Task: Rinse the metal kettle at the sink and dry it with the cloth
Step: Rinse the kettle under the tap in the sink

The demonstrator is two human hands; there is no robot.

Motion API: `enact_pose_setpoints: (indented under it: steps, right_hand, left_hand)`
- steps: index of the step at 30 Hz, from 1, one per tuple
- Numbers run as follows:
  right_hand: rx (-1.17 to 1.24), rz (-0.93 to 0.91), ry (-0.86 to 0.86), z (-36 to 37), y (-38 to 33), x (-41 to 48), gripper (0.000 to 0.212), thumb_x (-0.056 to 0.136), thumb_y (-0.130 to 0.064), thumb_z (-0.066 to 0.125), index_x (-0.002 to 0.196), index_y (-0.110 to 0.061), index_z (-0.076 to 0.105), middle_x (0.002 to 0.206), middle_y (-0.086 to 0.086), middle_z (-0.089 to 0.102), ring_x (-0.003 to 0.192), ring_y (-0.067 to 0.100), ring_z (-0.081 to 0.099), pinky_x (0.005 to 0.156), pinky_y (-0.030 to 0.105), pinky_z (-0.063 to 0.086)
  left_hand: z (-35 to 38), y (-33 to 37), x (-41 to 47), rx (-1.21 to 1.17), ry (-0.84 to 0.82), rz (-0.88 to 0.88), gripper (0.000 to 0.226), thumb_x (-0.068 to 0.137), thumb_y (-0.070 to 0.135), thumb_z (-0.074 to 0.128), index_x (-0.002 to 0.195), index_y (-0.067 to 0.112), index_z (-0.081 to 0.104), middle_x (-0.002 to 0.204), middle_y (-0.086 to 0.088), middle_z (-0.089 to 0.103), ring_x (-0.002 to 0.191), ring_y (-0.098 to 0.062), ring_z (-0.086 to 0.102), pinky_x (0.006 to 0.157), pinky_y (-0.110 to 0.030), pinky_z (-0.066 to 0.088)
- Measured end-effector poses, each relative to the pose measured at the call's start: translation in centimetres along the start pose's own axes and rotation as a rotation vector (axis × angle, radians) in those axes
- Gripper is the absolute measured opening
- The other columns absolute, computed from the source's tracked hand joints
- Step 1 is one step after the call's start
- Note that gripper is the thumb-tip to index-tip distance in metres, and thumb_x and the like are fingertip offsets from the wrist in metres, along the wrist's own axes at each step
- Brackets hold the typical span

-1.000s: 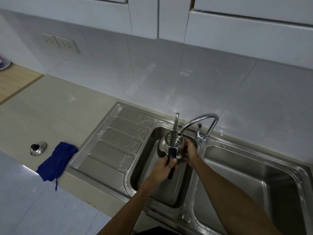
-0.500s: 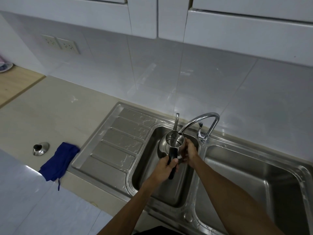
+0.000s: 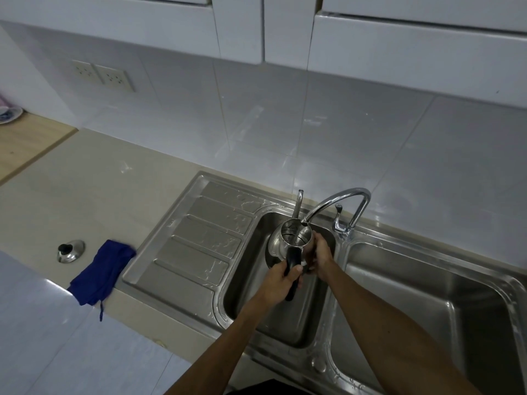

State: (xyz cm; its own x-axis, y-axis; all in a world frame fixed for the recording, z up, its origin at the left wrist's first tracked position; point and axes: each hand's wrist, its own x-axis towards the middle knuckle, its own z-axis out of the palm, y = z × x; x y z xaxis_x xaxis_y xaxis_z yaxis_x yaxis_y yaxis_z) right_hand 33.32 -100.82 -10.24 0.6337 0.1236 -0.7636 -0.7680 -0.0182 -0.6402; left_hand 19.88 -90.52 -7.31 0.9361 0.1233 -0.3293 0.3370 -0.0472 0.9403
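Observation:
The metal kettle [image 3: 286,238] is held upright over the left basin of the steel sink [image 3: 245,295], its open mouth right under the tap's spout [image 3: 336,199]. My left hand [image 3: 278,280] grips its black handle. My right hand [image 3: 320,256] wraps the kettle's right side. The kettle's long thin spout points up and away. A blue cloth [image 3: 99,270] lies on the counter left of the drainboard, hanging over the front edge. The kettle's lid [image 3: 70,250] with a black knob rests beside the cloth.
A ribbed wet drainboard [image 3: 199,243] sits left of the basin. A second, larger basin [image 3: 427,315] lies to the right. The tap lever [image 3: 339,220] stands behind the divider. White cabinets [image 3: 399,47] hang overhead. Sockets [image 3: 102,75] are on the tiled wall.
Both hands and the kettle stay almost in place under the spout; only the camera view has shifted slightly.

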Motion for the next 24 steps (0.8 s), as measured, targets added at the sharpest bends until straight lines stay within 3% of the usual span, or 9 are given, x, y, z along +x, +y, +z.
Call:
enact_pose_setpoints:
  steps: [2,5,8,13,16,20,24]
  right_hand:
    - [-0.007,0.000,0.011,-0.1,0.1,0.1,0.059,0.085,-0.062,0.054,0.122,-0.018,0.065,0.111,0.012,0.067,0.097,0.029,0.060,0.088,0.044,0.049]
    - [-0.009,-0.013,0.011,-0.2,0.0,-0.1,0.053,0.091,-0.054,0.052,0.120,-0.012,0.066,0.099,0.011,0.068,0.088,0.025,0.061,0.069,0.034,0.046]
    - [-0.004,-0.012,0.005,-0.7,0.1,-0.2,0.050,0.093,-0.053,0.050,0.119,-0.012,0.065,0.097,0.010,0.067,0.086,0.025,0.060,0.065,0.032,0.044]
    - [-0.032,-0.003,0.007,-1.0,0.3,-0.4,0.053,0.092,-0.057,0.049,0.118,-0.013,0.065,0.101,0.013,0.067,0.089,0.027,0.061,0.068,0.034,0.045]
    - [-0.024,0.002,0.004,-0.9,0.4,-0.1,0.052,0.091,-0.059,0.049,0.116,-0.016,0.066,0.101,0.011,0.067,0.093,0.029,0.060,0.084,0.043,0.049]
    - [0.003,-0.005,-0.001,-0.9,0.8,0.1,0.042,0.092,-0.058,0.048,0.100,-0.021,0.067,0.098,0.009,0.067,0.096,0.030,0.060,0.098,0.049,0.047]
    - [0.000,-0.004,0.020,-0.8,1.1,0.1,0.055,0.086,-0.062,0.051,0.118,-0.019,0.066,0.109,0.012,0.069,0.105,0.034,0.061,0.099,0.055,0.047]
  left_hand:
    - [0.0,0.0,0.0,0.005,-0.004,0.010,0.033,0.091,0.048,0.056,0.090,0.016,0.065,0.077,-0.002,0.069,0.077,-0.022,0.067,0.088,-0.055,0.054]
    - [0.1,-0.2,0.0,-0.009,-0.009,0.005,0.035,0.091,0.049,0.056,0.089,0.015,0.064,0.076,-0.002,0.069,0.076,-0.021,0.067,0.084,-0.050,0.055]
    - [0.4,-0.5,-0.1,-0.004,-0.016,-0.013,0.029,0.097,0.038,0.054,0.093,0.011,0.063,0.078,-0.002,0.069,0.077,-0.018,0.067,0.083,-0.040,0.054]
    - [0.6,-0.6,-0.2,0.011,-0.020,-0.035,0.026,0.101,0.035,0.052,0.094,0.013,0.063,0.079,-0.003,0.069,0.078,-0.016,0.067,0.082,-0.036,0.055]
    - [0.8,-0.4,-0.2,0.016,-0.001,-0.037,0.026,0.103,0.032,0.049,0.092,0.012,0.062,0.076,-0.004,0.066,0.075,-0.016,0.065,0.080,-0.034,0.054]
    - [0.6,-0.5,-0.1,0.002,0.031,-0.026,0.027,0.101,0.035,0.050,0.087,0.016,0.061,0.071,-0.002,0.064,0.070,-0.020,0.062,0.077,-0.043,0.054]
    - [0.6,-0.3,-0.3,-0.027,0.047,-0.030,0.025,0.103,0.031,0.049,0.086,0.016,0.059,0.068,-0.002,0.061,0.067,-0.022,0.058,0.073,-0.041,0.050]
